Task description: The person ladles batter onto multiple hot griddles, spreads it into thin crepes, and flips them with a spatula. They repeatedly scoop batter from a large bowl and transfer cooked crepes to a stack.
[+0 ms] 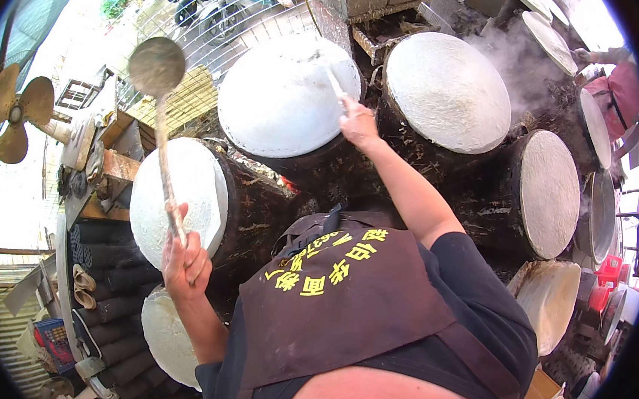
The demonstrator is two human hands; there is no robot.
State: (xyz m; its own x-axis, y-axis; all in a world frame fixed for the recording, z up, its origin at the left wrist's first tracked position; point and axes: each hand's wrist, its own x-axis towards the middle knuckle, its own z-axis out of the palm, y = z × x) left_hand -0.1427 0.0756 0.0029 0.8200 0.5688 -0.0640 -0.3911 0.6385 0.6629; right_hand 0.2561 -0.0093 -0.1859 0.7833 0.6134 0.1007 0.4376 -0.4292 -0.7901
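My left hand (187, 264) is closed around the long handle of a ladle (157, 67). The ladle's round, dark bowl is raised high, and its handle passes in front of a round white-topped griddle (147, 198). My right hand (359, 124) grips a slim pale stick-like tool (337, 83). Its far end reaches over the white layer on the front griddle (274, 102); the tip blends into the white, so its shape is hard to make out. Right of that hand, another griddle (448, 92) bears a rough, cream-coloured layer.
More coated griddles curve round both sides, including one at the right (552, 192) and one at the lower left (166, 333). Steam (511, 60) rises at the back right, near another person's arm (601, 56). A fan (18, 111) stands left, above dark stacked cylinders (116, 290).
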